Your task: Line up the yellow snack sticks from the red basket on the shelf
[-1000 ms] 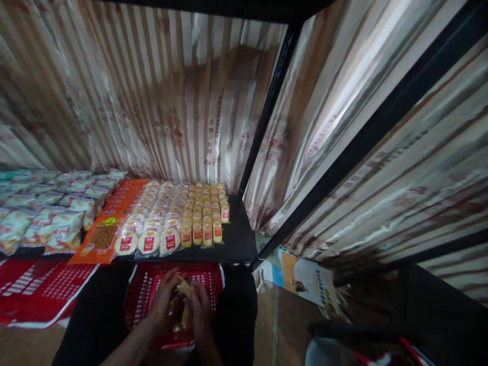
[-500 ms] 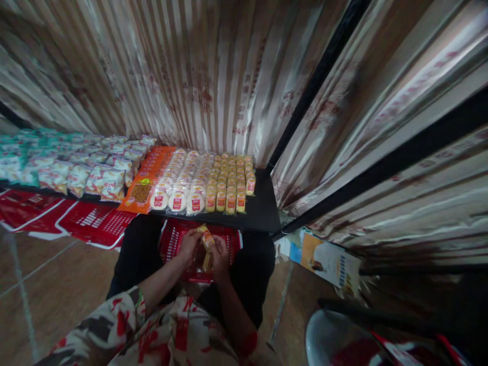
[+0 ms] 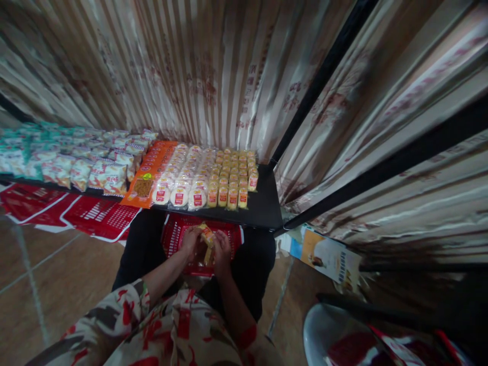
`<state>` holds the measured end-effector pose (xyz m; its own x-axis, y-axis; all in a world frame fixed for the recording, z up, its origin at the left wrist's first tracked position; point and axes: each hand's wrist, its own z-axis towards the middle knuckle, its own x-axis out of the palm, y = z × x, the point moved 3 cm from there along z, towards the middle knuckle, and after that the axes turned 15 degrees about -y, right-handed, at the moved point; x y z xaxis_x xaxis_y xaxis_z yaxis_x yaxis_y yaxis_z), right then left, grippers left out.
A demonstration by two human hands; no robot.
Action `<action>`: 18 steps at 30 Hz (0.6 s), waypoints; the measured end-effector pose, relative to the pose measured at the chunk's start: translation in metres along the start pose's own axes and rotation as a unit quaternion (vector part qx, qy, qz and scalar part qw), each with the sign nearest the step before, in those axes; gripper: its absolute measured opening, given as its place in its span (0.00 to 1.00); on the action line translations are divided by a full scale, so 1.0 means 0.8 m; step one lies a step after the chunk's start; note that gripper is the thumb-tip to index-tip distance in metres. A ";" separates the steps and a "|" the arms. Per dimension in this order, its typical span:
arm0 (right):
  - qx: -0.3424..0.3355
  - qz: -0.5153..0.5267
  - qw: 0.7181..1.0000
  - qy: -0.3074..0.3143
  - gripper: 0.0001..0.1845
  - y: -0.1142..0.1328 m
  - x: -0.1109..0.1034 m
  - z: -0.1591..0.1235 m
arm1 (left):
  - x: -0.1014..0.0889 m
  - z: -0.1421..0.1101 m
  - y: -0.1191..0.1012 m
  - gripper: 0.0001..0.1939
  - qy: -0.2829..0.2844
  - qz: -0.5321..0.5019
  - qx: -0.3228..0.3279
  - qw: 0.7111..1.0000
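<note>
Head view: both hands (image 3: 205,245) pinch a small, crinkly, yellow plastic-wrapped packet (image 3: 207,234).

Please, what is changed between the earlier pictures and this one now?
Mainly the camera view shifted: the black shelf appears higher and further right, and the patterned shirt came into view. Nothing was visibly taken or let go: left hand and right hand still hold the yellow packet over the red basket. Shelf rows look unchanged.
</note>
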<state>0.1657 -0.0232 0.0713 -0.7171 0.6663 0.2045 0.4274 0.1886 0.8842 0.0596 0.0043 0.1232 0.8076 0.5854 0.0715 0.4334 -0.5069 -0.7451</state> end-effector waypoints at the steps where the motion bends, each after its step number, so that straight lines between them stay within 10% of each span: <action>1: 0.006 0.003 1.000 -0.010 0.26 0.001 -0.001 0.001 | -0.001 -0.002 -0.001 0.14 -0.003 0.003 0.005 1.000; 6: 0.022 0.006 0.997 -0.069 0.28 0.015 -0.010 0.004 | 0.002 -0.023 -0.002 0.29 0.093 0.054 0.022 0.994; 18: 0.020 0.025 0.999 -0.044 0.23 0.021 -0.011 -0.001 | 0.001 -0.016 0.025 0.14 0.144 0.149 0.055 0.977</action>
<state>0.1782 -0.0266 0.0848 -0.6438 0.7365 0.2076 0.4842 0.1821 0.8558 0.0743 -0.0133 0.1165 0.9770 0.2129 0.0121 0.1295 -0.5472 -0.8269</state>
